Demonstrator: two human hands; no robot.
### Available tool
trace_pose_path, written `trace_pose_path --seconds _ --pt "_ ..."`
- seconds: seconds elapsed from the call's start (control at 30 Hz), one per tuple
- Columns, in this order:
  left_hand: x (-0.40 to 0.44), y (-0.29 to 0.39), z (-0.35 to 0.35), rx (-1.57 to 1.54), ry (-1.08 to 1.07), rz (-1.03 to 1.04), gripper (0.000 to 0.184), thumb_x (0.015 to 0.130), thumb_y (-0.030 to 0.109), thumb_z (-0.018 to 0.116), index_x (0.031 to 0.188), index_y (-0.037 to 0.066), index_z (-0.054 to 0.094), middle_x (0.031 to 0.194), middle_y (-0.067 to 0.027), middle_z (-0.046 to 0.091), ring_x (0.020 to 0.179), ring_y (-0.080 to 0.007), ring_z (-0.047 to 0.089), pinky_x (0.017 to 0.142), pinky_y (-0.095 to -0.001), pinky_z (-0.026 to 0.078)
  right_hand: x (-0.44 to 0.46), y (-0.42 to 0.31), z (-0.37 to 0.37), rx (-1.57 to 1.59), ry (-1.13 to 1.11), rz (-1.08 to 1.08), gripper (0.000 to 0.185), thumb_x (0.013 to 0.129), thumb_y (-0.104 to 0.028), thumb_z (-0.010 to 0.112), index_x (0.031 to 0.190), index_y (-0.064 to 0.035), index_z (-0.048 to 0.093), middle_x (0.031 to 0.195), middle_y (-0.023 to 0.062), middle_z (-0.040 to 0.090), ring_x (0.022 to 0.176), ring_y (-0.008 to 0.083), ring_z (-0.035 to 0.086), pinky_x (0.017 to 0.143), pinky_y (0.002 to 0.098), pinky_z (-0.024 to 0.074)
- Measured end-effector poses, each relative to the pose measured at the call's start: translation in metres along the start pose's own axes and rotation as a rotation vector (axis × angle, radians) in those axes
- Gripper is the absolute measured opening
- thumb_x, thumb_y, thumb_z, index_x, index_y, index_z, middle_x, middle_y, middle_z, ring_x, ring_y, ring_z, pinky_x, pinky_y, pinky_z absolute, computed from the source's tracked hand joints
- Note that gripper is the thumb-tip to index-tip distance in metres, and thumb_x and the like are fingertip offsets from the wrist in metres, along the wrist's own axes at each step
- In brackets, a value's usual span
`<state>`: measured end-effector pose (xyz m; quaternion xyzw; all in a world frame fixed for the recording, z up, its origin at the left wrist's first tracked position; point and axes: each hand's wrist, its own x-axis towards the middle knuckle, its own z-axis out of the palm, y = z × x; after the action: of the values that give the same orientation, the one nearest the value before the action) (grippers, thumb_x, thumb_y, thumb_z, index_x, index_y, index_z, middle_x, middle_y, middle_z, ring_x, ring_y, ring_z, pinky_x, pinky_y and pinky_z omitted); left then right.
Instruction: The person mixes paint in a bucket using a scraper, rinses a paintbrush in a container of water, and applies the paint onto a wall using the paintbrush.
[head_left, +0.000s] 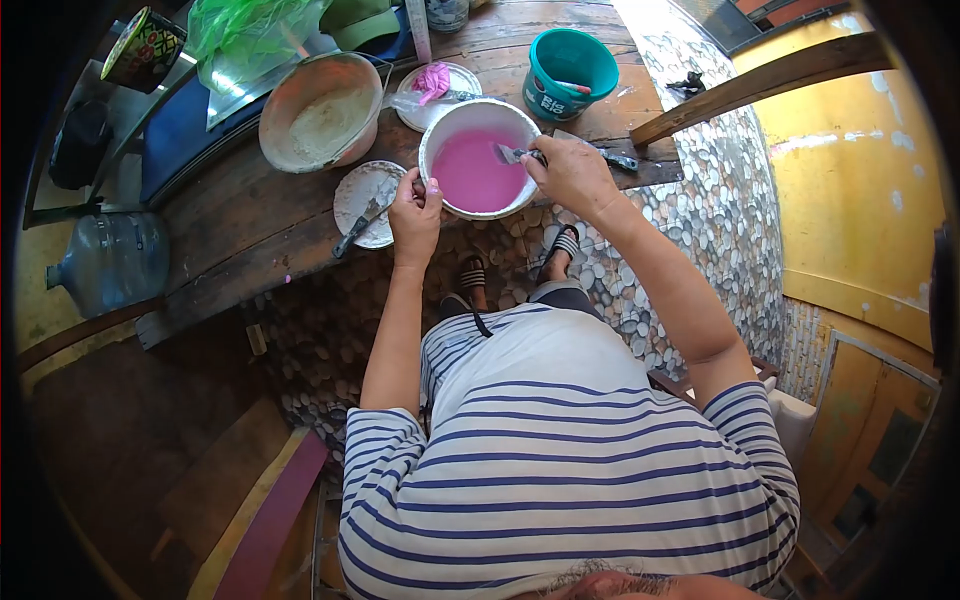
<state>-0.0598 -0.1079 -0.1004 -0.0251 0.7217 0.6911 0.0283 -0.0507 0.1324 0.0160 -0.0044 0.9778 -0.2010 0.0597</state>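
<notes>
A white bucket (428, 150) of pink liquid (478, 180) stands at the table's front edge. My left hand (415, 222) is closed at its left rim, fingers gripping its side. In my right hand (575, 172) is a putty knife (508, 153), its blade over the pink liquid at the bucket's right side; most of its handle is hidden by my fingers. Left of the bucket, a scraper (358, 230) lies across a white lid (350, 195) smeared with paste. Just beyond my right hand, a dark-handled tool (622, 161) rests on the table.
A wooden table (240, 225) bears a large tub of pale powder (275, 125), a green bucket (545, 75), a pink crumpled glove or cloth (432, 82) on another lid, and green plastic (235, 40). A water jug (115, 255) is at left; a wooden rail (770, 85) at right.
</notes>
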Motion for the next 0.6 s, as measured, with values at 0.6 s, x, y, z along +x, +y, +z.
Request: trace_pose_path --seconds 0.6 --pt "-0.007 0.001 0.009 -0.066 -0.039 -0.175 0.036 0.096 0.013 0.060 0.129 -0.003 0.059 0.071 0.0000 0.059 0.059 -0.0063 0.059 0.051 -0.0267 0.055 0.013 0.003 -0.018 -0.042 0.030 0.046 0.033 0.094 -0.037 0.063 0.107 -0.0079 0.073 0.089 0.0213 0.072 0.091 0.0396 0.070 0.084 0.0487 0.0533"
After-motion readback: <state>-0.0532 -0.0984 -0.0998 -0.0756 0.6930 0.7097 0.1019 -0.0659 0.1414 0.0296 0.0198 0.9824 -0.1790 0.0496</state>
